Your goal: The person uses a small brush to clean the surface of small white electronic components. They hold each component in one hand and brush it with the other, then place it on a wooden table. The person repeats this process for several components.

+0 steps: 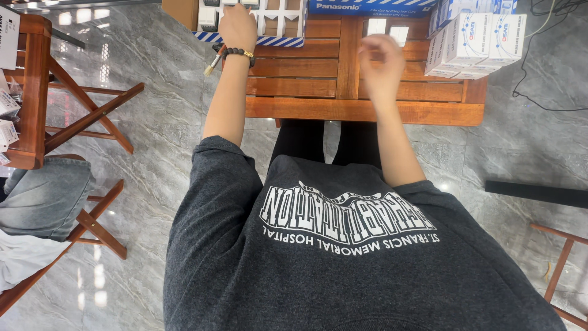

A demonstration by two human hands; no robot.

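near the top of the frame the left hand reaches into the divided white tray on the wooden counter; its grip is hidden, a small brush just beside the wrist. the right hand hangs blurred, loosely curled, empty, above the slats, left of stacked white boxes kept within reach.

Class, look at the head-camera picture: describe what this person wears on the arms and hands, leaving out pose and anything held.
Both arms are bare below the short sleeves of a dark grey T-shirt with white lettering across the chest. The left hand has a bracelet of dark round beads with one gold-coloured bead at the wrist. The right hand is blurred; no glove, watch or ring shows on it.
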